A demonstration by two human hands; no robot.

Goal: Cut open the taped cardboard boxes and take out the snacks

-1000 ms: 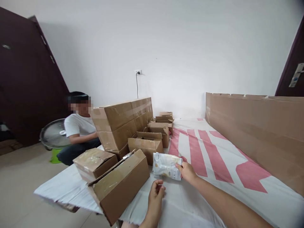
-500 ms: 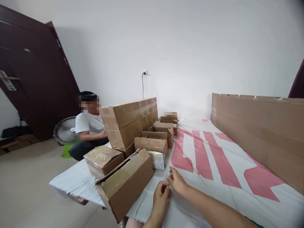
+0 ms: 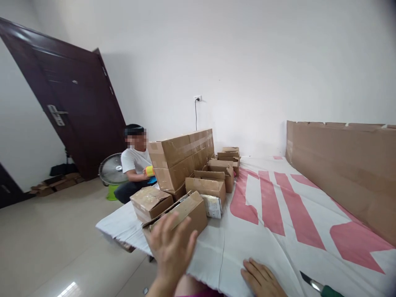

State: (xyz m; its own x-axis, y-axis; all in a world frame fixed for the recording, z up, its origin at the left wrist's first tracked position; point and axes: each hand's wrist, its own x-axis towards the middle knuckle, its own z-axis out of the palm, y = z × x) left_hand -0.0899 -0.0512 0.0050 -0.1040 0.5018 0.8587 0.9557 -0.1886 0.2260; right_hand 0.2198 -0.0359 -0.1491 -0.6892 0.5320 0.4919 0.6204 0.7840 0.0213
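My left hand (image 3: 171, 243) is raised with fingers spread, in front of the nearest open cardboard box (image 3: 192, 214) and hiding part of it; I cannot tell whether it touches the box. My right hand (image 3: 262, 278) lies palm down on the white cloth with pink-red shapes (image 3: 229, 243), fingers stretched out and holding nothing. To its right lies a knife with a dark blade and a green handle (image 3: 329, 291), cut off by the frame's bottom edge. A flat printed packet (image 3: 212, 206) leans against an open box (image 3: 213, 189) behind the nearest one.
Taped cartons (image 3: 176, 154) are stacked along the left side. A smaller taped box (image 3: 151, 202) sits near the left edge. A long cardboard panel (image 3: 334, 165) stands at right. Beyond the cartons, a person (image 3: 133, 161) crouches with something yellow, beside a fan (image 3: 113, 169).
My hands, close together before, are apart: the left has moved up and left to the box, the right down to the cloth. The view has shifted, and the knife has come into view.
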